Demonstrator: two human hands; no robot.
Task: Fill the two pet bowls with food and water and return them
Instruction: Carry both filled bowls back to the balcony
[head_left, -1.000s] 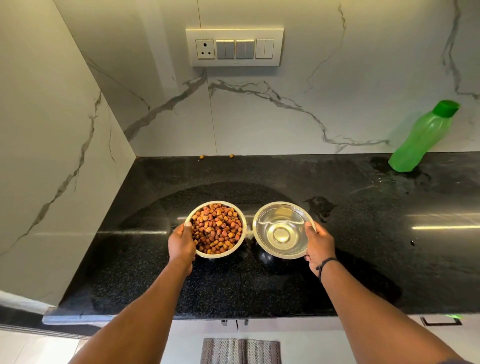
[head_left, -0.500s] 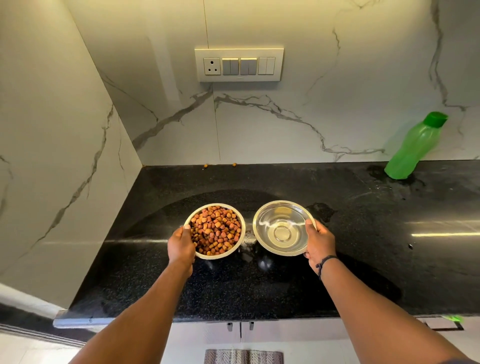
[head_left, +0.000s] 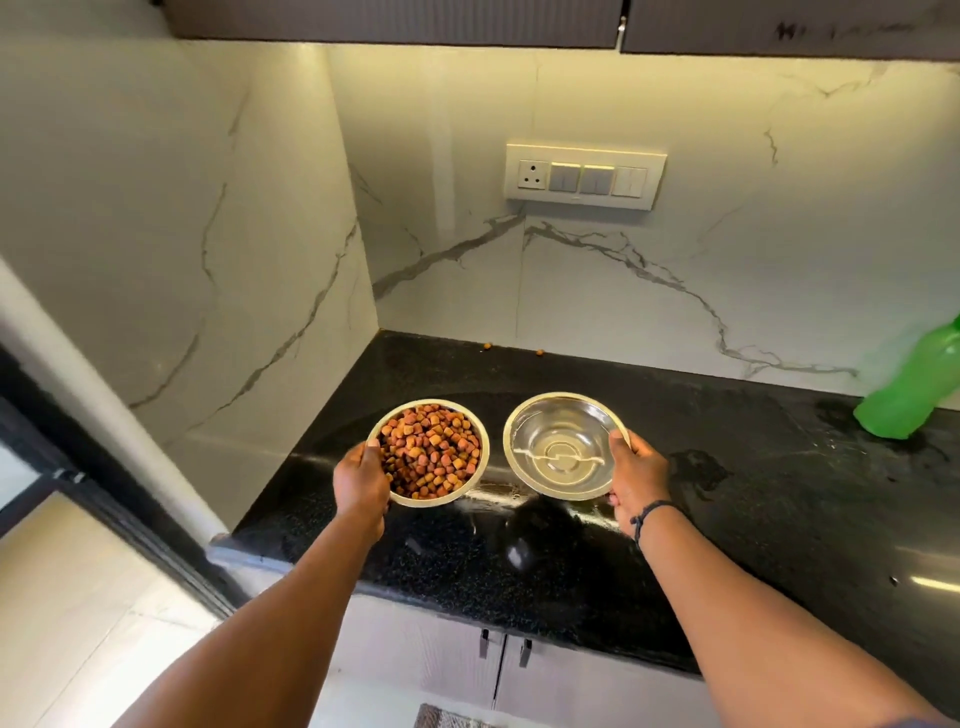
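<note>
Two steel pet bowls are held side by side above the black counter (head_left: 753, 519). The left bowl (head_left: 475, 423), full of brown kibble (head_left: 428, 452), is gripped at its near-left rim by my left hand (head_left: 361, 480), thumb over the edge. The right bowl (head_left: 563, 447) holds clear water; my right hand (head_left: 636, 478) grips its right rim, thumb on top. Both bowls cast shadows and reflections on the counter below them.
A green water bottle (head_left: 904, 395) leans against the marble wall at the far right, with wet patches around it. Two stray kibble pieces (head_left: 488, 345) lie at the back wall. A switch panel (head_left: 584, 176) hangs above. The counter's left end meets a side wall; cabinet doors (head_left: 498, 670) are below.
Both bowls have risen off the counter in my hands. The view has tilted up and swung left, showing the upper cabinets and the floor at the left.
</note>
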